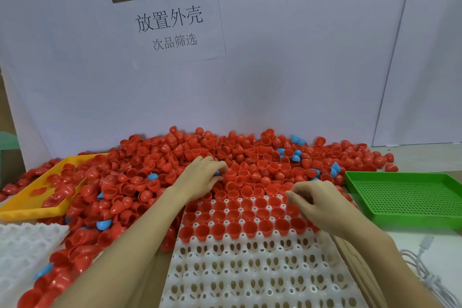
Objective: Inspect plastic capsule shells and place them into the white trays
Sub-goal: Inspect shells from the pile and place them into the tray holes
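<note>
A big heap of red capsule shells (175, 157), with a few blue shells (152, 177) mixed in, covers the table's back half. In front lies a white tray (250, 275) with round cells; its far rows hold red shells, open side up. My left hand (200, 177) reaches into the heap just beyond the tray, its fingers curled round a shell with blue showing at the fingertips. My right hand (315, 204) hovers over the tray's far right corner, fingers bent down onto a red shell there; the grip itself is hidden.
A yellow tray (30, 204) with a few red shells sits at the left. A green perforated tray (405, 195) stands at the right. Another white tray (22, 250) lies at the front left. A white cable (425, 267) runs along the front right. A white board with a paper sign (170, 22) backs the table.
</note>
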A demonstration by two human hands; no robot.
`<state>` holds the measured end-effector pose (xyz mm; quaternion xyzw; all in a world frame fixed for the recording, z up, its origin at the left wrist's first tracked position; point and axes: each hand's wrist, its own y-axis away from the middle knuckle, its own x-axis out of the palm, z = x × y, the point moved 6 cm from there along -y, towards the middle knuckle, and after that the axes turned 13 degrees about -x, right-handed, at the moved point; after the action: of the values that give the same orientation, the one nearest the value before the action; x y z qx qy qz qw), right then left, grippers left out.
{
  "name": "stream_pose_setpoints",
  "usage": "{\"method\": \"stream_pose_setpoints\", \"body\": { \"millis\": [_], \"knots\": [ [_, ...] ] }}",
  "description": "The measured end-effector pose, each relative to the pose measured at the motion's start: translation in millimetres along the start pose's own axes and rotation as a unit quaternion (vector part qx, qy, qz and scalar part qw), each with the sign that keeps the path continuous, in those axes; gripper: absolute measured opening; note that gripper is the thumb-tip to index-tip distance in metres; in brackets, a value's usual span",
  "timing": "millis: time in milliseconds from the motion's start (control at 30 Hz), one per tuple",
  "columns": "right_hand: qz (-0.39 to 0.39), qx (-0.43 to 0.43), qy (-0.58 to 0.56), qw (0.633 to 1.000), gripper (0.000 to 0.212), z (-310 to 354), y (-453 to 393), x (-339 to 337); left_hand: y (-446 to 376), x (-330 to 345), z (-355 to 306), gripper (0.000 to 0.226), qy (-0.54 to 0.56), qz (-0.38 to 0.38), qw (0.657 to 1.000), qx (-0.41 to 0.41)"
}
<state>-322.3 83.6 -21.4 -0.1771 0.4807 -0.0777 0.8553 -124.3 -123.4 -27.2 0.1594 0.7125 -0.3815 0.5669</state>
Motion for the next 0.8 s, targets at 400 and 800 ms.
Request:
{"method": "stream_pose_setpoints", "body": {
  "millis": [400, 800],
  "knots": [
    [-0.016, -0.01, -0.118, 0.993, 0.026, 16, 0, -1, 57, -53, -35, 0.006, 0.49, 0.022, 0.861, -0.134],
    [0.066, -0.045, -0.337, 0.938, 0.033, 60, 3, 16, 118, -36, -75, 0.014, 0.547, 0.079, 0.823, -0.13]
  ]
}}
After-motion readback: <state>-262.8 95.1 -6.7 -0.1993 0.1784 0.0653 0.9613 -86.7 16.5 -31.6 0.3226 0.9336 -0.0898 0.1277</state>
